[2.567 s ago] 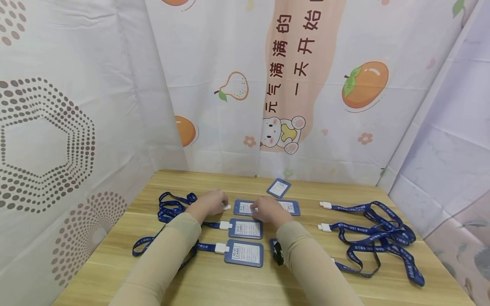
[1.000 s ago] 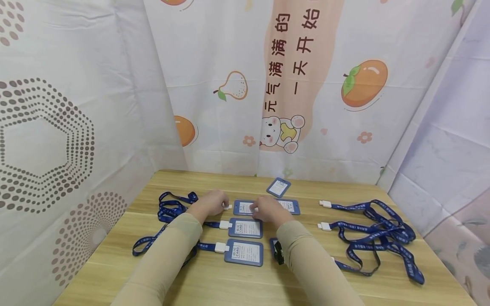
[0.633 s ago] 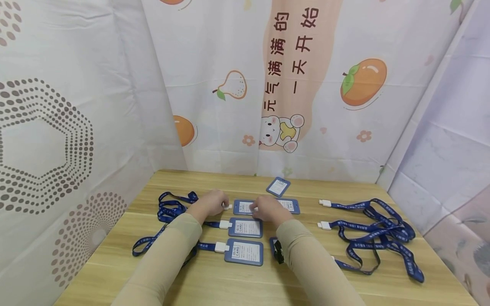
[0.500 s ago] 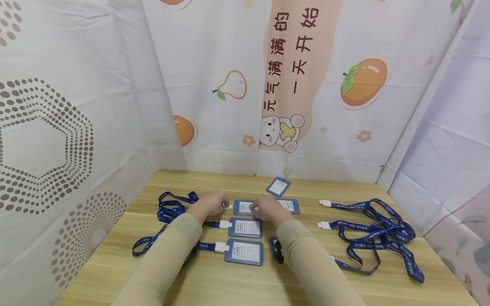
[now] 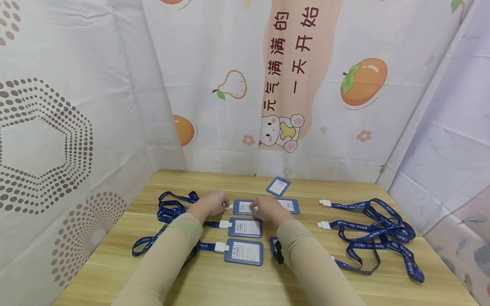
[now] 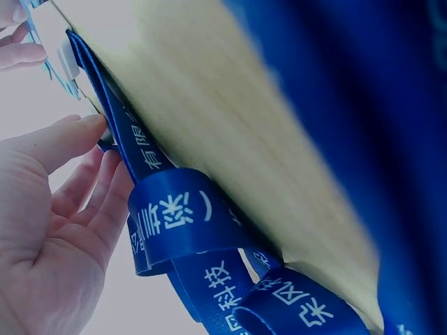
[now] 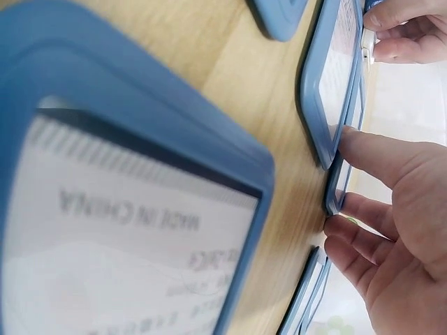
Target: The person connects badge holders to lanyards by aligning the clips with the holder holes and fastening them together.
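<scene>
In the head view my left hand pinches the white clip of a blue lanyard, whose printed strap loops below the fingers in the left wrist view. The clip's tip points at the slotted left end of a blue ID card holder in the back row. My right hand grips that holder by its right part, thumb on the near edge and fingers along the far edge in the right wrist view. The hand hides the holder's right end. Beyond it lies another card holder, turned the other way.
Two lanyards with clips joined to card holders lie in front of the hands. A loose holder lies at the back, another partly under my right wrist. Several lanyards lie on the right. Curtains stand behind the wooden table.
The white clip in my left hand has come slightly closer to the card holder over the earlier frames. My right hand stays in place.
</scene>
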The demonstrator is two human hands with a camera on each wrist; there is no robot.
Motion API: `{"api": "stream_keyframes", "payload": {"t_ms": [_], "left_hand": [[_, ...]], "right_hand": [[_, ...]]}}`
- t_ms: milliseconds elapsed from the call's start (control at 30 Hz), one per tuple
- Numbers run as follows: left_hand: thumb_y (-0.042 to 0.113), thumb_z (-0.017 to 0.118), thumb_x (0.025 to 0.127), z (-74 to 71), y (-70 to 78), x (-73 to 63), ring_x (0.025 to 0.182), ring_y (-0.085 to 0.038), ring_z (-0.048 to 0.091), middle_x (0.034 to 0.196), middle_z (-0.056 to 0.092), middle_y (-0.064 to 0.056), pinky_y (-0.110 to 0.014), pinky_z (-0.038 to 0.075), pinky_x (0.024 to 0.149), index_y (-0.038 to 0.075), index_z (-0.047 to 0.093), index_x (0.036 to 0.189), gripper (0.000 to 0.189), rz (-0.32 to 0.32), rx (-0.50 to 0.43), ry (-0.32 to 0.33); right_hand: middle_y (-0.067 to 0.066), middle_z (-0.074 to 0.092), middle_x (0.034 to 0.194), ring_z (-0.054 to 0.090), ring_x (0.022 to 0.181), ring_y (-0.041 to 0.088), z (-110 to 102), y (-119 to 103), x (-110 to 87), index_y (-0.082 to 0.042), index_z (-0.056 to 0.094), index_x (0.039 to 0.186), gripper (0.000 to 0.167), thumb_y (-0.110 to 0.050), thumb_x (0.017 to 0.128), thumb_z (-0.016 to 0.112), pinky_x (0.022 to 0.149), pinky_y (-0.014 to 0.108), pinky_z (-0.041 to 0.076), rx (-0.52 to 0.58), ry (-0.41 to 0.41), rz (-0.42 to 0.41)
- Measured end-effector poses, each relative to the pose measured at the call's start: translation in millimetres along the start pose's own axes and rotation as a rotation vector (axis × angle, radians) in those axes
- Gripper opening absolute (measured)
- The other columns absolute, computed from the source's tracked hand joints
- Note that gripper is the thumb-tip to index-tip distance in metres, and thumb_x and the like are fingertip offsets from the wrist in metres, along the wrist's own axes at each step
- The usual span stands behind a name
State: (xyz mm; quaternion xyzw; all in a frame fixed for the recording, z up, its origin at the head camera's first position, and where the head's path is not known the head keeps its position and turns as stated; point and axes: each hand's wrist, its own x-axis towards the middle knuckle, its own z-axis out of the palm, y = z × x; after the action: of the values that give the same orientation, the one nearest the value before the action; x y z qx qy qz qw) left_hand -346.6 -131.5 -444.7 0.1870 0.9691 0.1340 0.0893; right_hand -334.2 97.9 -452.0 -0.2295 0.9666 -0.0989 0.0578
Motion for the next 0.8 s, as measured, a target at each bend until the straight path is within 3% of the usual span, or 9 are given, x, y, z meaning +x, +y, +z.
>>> {"api": "stream_keyframes", "payload": {"t_ms": [800], "left_hand": [[0.000, 0.069, 0.094, 4.8, 2.9, 4.1, 0.113, -0.021, 0.063, 0.118, 0.071, 0.000, -0.042, 0.052, 0.100, 0.019, 0.080, 0.100, 0.023, 0.003, 0.017, 0.001]], "right_hand": [[0.006, 0.069, 0.127, 0.058, 0.127, 0.031, -2.5, -0.3, -2.0, -0.014, 0.075, 0.121, 0.029, -0.022, 0.093, 0.075, 0.110, 0.047, 0.043, 0.047, 0.001, 0.020]]}}
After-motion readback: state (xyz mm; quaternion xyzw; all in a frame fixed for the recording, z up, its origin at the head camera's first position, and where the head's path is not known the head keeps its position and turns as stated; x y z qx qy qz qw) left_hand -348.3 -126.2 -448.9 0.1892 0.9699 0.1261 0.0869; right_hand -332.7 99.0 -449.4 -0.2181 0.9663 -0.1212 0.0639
